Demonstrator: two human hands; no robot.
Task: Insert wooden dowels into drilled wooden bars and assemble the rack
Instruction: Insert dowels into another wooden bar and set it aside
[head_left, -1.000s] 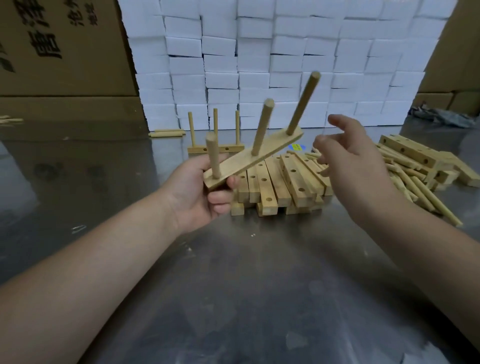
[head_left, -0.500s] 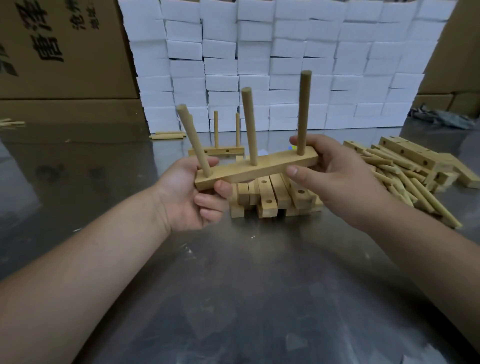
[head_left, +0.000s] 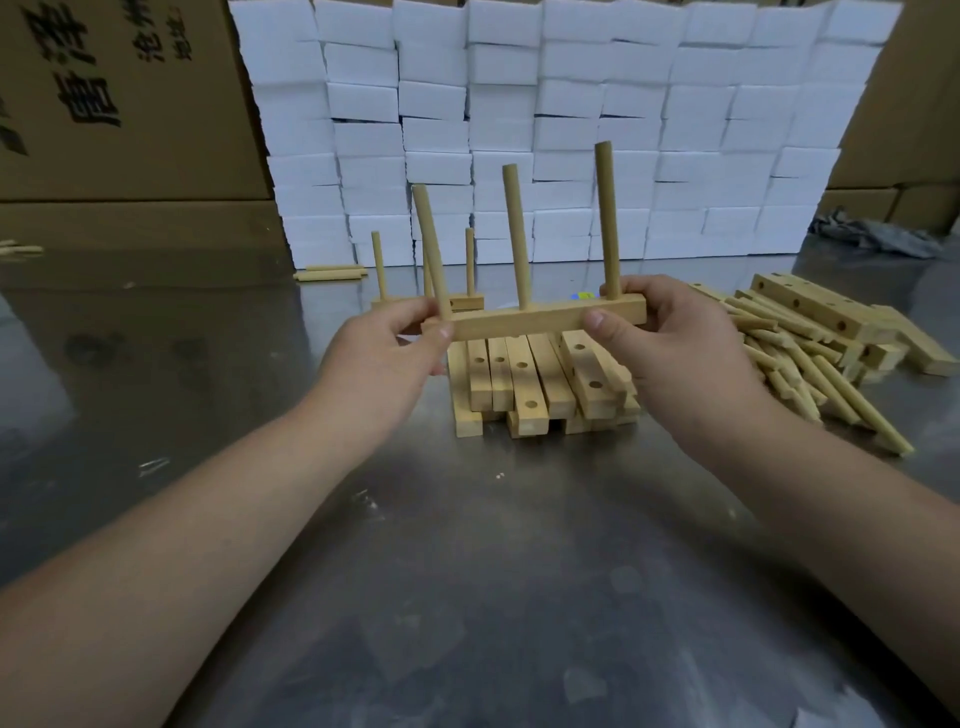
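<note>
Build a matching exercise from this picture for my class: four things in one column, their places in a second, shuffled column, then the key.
Things
1. bar with three dowels
2. pile of drilled bars
3. heap of loose dowels
4. white blocks

Places
A. stacked behind the table
B. held between left hand and right hand
C. lying on the table's right side
D. on the table, below the raised bar

Pairs: 1-B, 2-D, 3-C, 4-A

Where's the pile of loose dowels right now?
In the head view, the loose dowels lie heaped on the right side of the steel table, just right of the right hand, with a few drilled bars behind them.
</note>
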